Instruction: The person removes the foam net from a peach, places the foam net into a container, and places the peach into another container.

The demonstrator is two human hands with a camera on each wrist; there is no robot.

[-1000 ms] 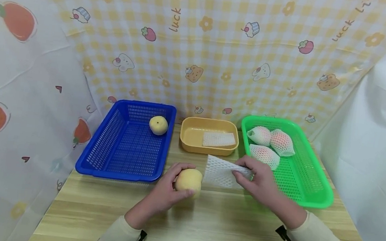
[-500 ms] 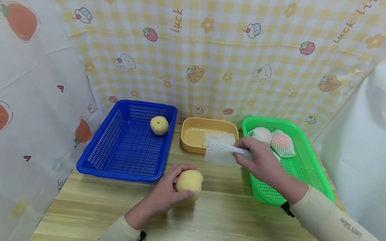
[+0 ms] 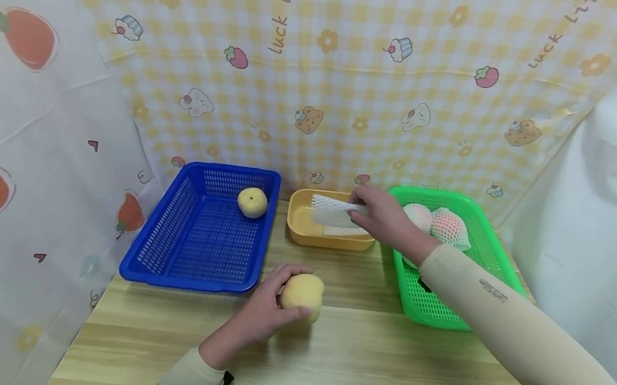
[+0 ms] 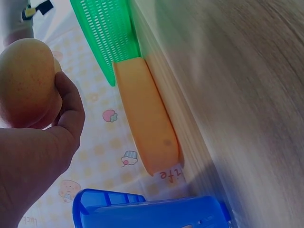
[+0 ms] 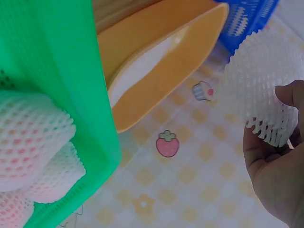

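Observation:
In the head view my left hand (image 3: 265,311) grips a yellow peach (image 3: 304,293) over the front middle of the table. The left wrist view shows the same peach (image 4: 26,80) with a reddish underside, fingers curled at its side. A flat white foam net sleeve (image 3: 329,214) is pinched in my right hand (image 3: 383,215), above the small tan tray (image 3: 303,238). Up close in the right wrist view, thumb and fingers hold one end of the net sleeve (image 5: 259,80). Another white net sleeve (image 3: 341,231) lies in the tray, partly covered by the held one.
A blue basket (image 3: 193,278) on the left holds one bare peach (image 3: 253,203). On the right, a green basket (image 3: 434,318) contains several net-wrapped peaches (image 3: 450,228), partly hidden by the right forearm. A checked cloth (image 3: 320,86) hangs behind the containers.
My right hand has moved away from the peach, back and to the left, carrying the net sleeve over the tan tray. My left hand and its peach have stayed in place.

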